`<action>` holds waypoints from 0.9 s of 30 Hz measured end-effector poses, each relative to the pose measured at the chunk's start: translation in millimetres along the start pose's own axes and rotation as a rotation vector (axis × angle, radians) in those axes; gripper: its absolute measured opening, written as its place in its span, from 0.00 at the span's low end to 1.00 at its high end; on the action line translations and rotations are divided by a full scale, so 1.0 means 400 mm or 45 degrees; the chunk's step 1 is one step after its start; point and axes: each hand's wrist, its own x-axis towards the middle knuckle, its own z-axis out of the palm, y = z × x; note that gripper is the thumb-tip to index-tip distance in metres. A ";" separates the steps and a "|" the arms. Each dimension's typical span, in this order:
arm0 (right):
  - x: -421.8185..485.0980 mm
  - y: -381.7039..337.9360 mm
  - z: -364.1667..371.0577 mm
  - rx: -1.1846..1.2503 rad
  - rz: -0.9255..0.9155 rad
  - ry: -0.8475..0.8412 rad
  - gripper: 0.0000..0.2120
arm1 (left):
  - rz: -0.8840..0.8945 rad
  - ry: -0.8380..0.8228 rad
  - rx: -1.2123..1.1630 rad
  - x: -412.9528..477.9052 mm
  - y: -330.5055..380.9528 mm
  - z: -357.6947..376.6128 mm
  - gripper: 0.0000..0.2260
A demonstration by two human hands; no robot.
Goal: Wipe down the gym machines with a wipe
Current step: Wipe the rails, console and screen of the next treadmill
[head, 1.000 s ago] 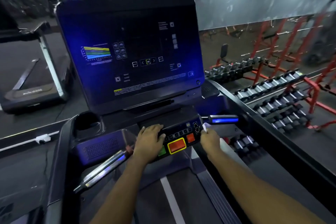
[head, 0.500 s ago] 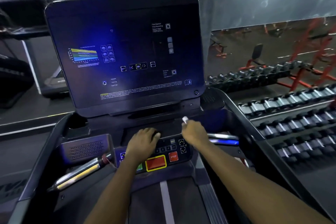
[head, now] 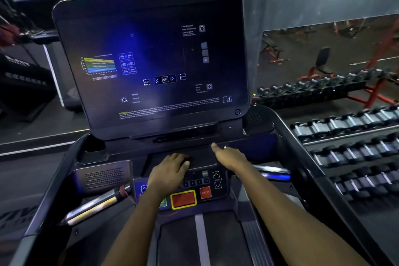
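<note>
we rest the left hand (head: 170,171) flat, fingers spread and empty, on the treadmill's control panel (head: 200,181) above the red button (head: 183,199). the right hand (head: 230,157) lies just behind the panel, below the display screen (head: 151,60). a small white piece at its knuckles may be the wipe (head: 225,147); we cannot tell its grip.

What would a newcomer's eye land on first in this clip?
The big treadmill console screen glowing blue fills the upper centre. Below it both hands rest on the control deck: left hand above the red-and-yellow button, right hand reaching forward. Dumbbell racks line the right side.
</note>
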 end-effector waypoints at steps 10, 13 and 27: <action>0.022 -0.078 0.120 -0.556 -0.233 0.195 0.41 | -0.026 0.094 -0.152 0.027 -0.156 -0.049 0.17; 0.019 -0.114 0.143 -0.668 -0.317 0.150 0.37 | 0.029 0.020 -0.161 0.026 -0.180 -0.060 0.17; -0.099 0.051 0.191 -0.477 -0.153 0.814 0.41 | 0.425 -0.223 -0.250 0.118 -0.004 0.000 0.14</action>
